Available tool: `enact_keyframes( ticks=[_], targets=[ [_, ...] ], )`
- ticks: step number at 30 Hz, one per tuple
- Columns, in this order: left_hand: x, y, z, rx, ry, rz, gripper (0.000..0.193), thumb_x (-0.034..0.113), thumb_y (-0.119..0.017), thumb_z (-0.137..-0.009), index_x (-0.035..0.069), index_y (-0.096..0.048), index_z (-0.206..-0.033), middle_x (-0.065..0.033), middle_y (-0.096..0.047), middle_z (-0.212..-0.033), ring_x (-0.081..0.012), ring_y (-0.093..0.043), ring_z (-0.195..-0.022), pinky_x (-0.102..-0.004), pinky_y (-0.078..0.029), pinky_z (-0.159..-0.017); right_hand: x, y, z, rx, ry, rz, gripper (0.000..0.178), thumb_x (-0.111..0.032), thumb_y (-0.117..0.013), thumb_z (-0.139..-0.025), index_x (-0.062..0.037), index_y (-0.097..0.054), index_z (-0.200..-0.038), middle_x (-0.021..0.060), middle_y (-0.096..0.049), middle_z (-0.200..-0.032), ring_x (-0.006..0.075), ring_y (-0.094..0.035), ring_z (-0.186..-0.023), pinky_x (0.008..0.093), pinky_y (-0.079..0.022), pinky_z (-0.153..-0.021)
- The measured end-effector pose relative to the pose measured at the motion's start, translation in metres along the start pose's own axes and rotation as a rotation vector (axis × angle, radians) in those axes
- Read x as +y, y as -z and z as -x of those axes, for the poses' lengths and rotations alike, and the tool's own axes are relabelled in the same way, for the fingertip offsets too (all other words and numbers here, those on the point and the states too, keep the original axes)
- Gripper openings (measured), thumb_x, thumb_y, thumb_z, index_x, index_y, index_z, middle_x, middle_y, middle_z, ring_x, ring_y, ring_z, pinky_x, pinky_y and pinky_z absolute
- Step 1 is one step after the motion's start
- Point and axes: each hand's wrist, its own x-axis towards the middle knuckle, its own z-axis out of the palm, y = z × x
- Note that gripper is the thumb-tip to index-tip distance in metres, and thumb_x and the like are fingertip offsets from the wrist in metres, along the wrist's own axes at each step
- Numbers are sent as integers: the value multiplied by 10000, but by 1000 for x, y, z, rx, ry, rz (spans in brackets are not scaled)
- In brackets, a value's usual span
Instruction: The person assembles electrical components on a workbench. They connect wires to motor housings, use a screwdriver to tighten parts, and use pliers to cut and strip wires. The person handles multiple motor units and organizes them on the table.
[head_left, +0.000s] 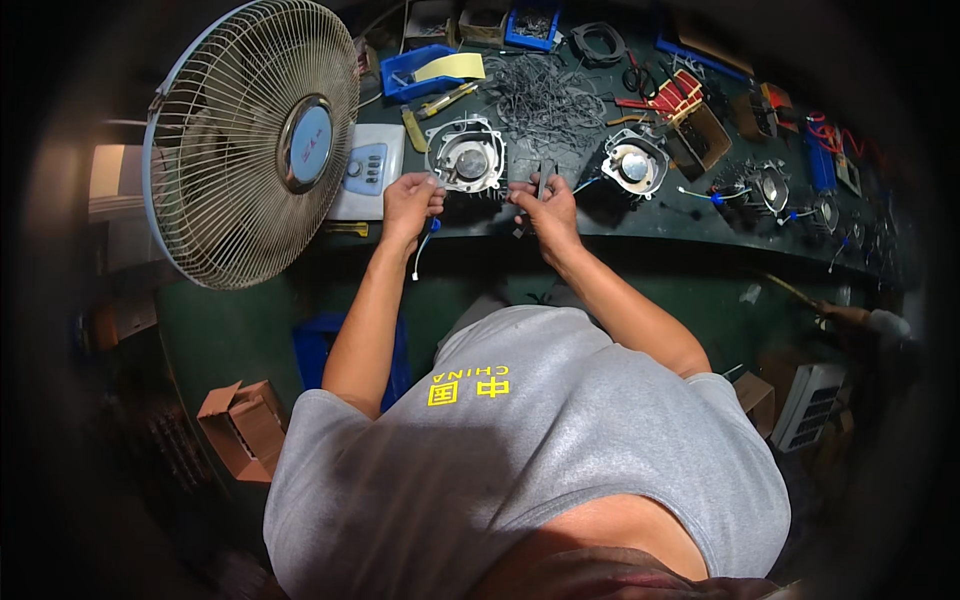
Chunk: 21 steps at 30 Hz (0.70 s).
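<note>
A round metal motor housing point(468, 163) with a pale ring and a grey centre sits on the green bench in front of me. My left hand point(411, 208) is at its near left side, thumb and fingers pinched together; what lies between the fingertips is too small to make out. Below that hand a thin lead with a blue piece point(434, 226) and a white end hangs over the bench edge. To the right of the housing, my right hand point(549, 213) is closed around a dark, narrow tool point(543, 182) whose exact kind is unclear. Its fingertips are near the housing's right side.
A large caged fan point(255, 145) on a white base point(372, 165) stands at the left. A heap of thin dark strips point(545, 95) lies behind the housing. More motor housings point(636, 165) line the bench to the right. Blue bins point(425, 72) sit behind. Another person's hand point(848, 314) shows far right.
</note>
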Motion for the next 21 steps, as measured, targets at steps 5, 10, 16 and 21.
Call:
enact_keyframes(
  ticks=[5,10,16,21],
  targets=[
    [0,-1,-11,-61,11,-32,157,128,-662,-1006,-16,-639,-1064,-93,-709,-875,-114,-647,-694,-243,-562,-619,19,-17,-14,111,39,35,424,-40,-737,-886,-43,-461,-1207,82,-697,-1083,143,-671,-927,287,-551,-673],
    [6,-6,3,-112,-34,-6,112,102,-650,-1001,-8,-626,-1000,-92,-700,-847,-126,-648,-683,-260,-552,-593,6,-29,1,148,103,71,354,-120,-741,-891,-25,-515,-1147,53,-654,-982,114,-615,-826,275,-524,-626],
    [38,-42,33,-41,-293,-215,104,80,-687,-970,-9,-634,-974,-34,-671,-797,-63,-595,-674,-223,-492,-587,-26,-16,15,284,211,101,237,-149,-712,-934,-18,-607,-1101,36,-665,-875,93,-611,-711,255,-498,-574],
    [35,-79,54,-120,-526,-437,132,74,-731,-914,-13,-637,-883,-66,-701,-728,-116,-663,-650,-288,-523,-596,-38,-31,16,118,154,-69,167,-133,-677,-974,-24,-593,-1069,56,-700,-906,119,-667,-773,276,-557,-625]
  ],
)
